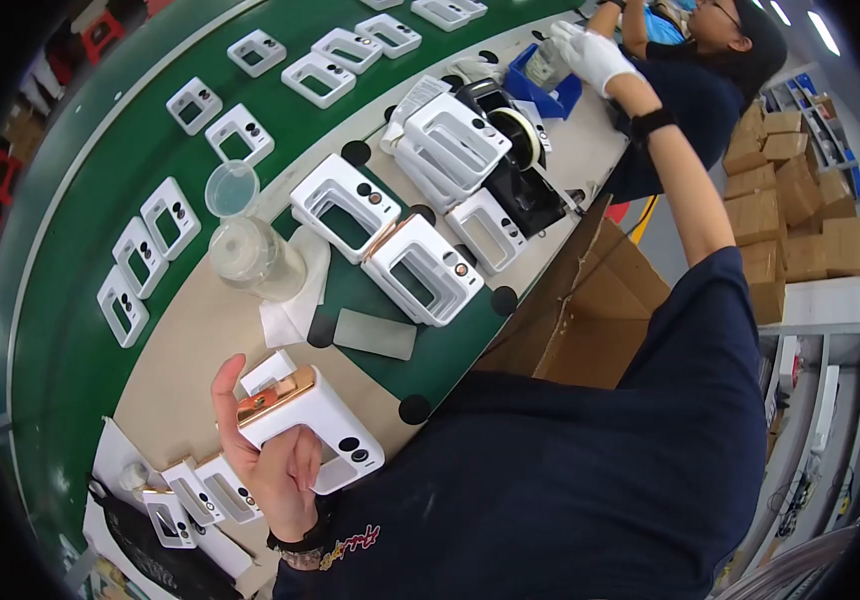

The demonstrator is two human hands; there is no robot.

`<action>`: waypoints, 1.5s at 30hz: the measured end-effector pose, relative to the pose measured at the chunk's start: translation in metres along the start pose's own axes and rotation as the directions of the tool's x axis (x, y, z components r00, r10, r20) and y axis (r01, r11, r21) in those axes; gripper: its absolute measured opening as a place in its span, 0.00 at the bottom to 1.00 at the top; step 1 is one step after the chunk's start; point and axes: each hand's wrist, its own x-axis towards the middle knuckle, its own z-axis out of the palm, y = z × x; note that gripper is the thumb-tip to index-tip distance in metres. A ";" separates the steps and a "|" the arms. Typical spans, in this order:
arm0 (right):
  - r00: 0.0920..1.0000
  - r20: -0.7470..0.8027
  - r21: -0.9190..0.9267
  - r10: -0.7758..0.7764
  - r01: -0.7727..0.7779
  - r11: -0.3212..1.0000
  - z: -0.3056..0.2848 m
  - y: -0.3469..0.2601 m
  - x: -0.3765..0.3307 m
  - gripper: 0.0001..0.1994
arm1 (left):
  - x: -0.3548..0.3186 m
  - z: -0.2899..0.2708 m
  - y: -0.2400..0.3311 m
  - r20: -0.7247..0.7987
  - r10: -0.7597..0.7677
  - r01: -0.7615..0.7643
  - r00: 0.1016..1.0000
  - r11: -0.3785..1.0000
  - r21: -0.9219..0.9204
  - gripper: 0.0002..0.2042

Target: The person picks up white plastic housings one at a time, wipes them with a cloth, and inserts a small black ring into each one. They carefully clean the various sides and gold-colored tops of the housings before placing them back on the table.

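My bare left hand [275,465] is closed around a white plastic housing [335,425] with a rectangular opening, its fingers passing into the opening and the index finger raised. A shiny copper-coloured strip [277,395] runs along the housing's upper edge, and two dark round spots mark its face. At the far right, my right hand [595,62] wears a white glove and reaches over a blue bin [525,82]. Its fingers are drawn together at a clear plastic bag [547,66] in the bin; what they pinch, if anything, is too small to make out.
White housings [430,270] stand between my hands, beside a tape dispenser [518,140]. A clear jar [250,258] and a grey block [375,334] lie nearer. Several housings rest on the green belt [80,200]. An open carton [600,330] stands below the table edge; a co-worker [715,40] sits far right.
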 end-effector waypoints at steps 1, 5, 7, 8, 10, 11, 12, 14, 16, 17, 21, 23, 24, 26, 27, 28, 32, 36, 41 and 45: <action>0.999 -0.035 0.016 -0.001 0.002 1.000 -0.010 -0.008 0.002 0.18 | 0.002 -0.003 0.000 0.008 -0.001 0.001 1.000 1.000 -0.015 0.31; 0.992 0.082 0.103 -0.094 0.086 0.991 -0.049 0.012 -0.005 0.16 | -0.029 0.007 -0.016 -0.017 -0.035 0.034 0.999 0.998 -0.053 0.30; 0.989 -0.070 0.105 -0.131 0.138 0.985 -0.028 0.014 -0.008 0.19 | -0.024 0.002 -0.016 0.003 -0.011 0.011 1.000 1.000 0.010 0.29; 0.916 -0.376 0.060 -0.136 0.171 0.983 -0.006 0.008 -0.014 0.21 | -0.018 0.004 -0.014 -0.028 -0.005 0.006 1.000 1.000 0.013 0.29; 0.869 0.490 -0.142 0.065 0.006 0.990 -0.058 -0.009 0.004 0.24 | -0.021 0.006 -0.016 -0.077 -0.051 0.050 0.996 0.999 -0.012 0.29; 0.881 0.472 -0.050 -0.024 0.054 0.997 -0.045 0.014 -0.006 0.23 | -0.026 0.003 -0.015 -0.126 -0.061 0.061 0.990 0.998 -0.002 0.29; 0.887 0.457 -0.019 -0.066 0.084 0.996 -0.030 0.022 -0.012 0.23 | -0.028 0.002 -0.016 -0.034 -0.041 0.041 0.999 0.999 -0.022 0.29; 0.959 0.282 0.426 -0.001 -0.125 0.896 -0.001 0.034 -0.023 0.22 | -0.034 -0.003 -0.014 0.023 -0.026 0.027 0.999 0.999 -0.043 0.28; 0.971 0.233 0.626 0.056 -0.194 0.756 0.007 0.034 -0.029 0.22 | -0.039 -0.003 -0.009 0.098 -0.094 0.099 0.991 0.994 -0.047 0.27; 0.975 0.217 0.651 0.054 -0.186 0.736 0.004 0.040 -0.031 0.22 | -0.042 -0.003 -0.006 0.147 -0.133 0.142 0.980 0.989 -0.050 0.27; 0.960 -0.008 0.431 0.279 -0.248 0.868 -0.137 0.001 -0.009 0.18 | -0.050 -0.014 -0.003 0.347 -0.331 0.356 0.877 0.934 -0.009 0.25; 0.868 -0.444 0.648 0.221 0.140 0.748 -0.206 -0.033 -0.035 0.17 | -0.052 -0.019 -0.005 0.379 -0.449 0.468 0.809 0.882 0.045 0.24; 0.827 -0.562 0.384 -0.022 0.284 0.879 -0.259 -0.058 -0.049 0.18 | -0.051 -0.019 -0.007 0.402 -0.546 0.550 0.735 0.827 0.119 0.23; 0.911 -0.413 0.443 -0.011 0.211 0.872 -0.310 -0.154 -0.118 0.15 | -0.059 -0.023 -0.013 0.433 -0.645 0.635 0.630 0.749 0.192 0.22; 0.920 -0.392 0.445 -0.009 0.198 0.873 -0.332 -0.181 -0.124 0.15 | -0.063 -0.023 -0.017 0.453 -0.643 0.628 0.618 0.750 0.207 0.20; 0.884 -0.457 0.560 -0.104 0.376 0.738 -0.353 -0.211 -0.126 0.15 | -0.068 -0.022 -0.022 0.472 -0.639 0.620 0.607 0.752 0.221 0.18; 0.641 -0.731 0.647 -0.233 0.760 0.059 -0.401 -0.270 -0.116 0.19 | -0.081 -0.029 -0.022 0.511 -0.594 0.564 0.621 0.791 0.235 0.11; 0.531 -0.713 0.690 -0.458 0.648 -0.322 -0.395 -0.246 -0.114 0.20 | -0.098 -0.039 -0.031 0.459 -0.562 0.553 0.688 0.816 0.170 0.11; 0.872 -0.203 0.962 -0.446 0.091 -0.259 -0.411 -0.219 -0.109 0.23 | -0.097 -0.030 -0.030 0.514 -0.575 0.596 0.637 0.790 0.144 0.13; 0.679 -0.679 0.723 -0.280 0.684 -0.096 -0.398 -0.269 -0.120 0.22 | -0.104 -0.024 -0.026 0.507 -0.447 0.472 0.738 0.877 0.086 0.08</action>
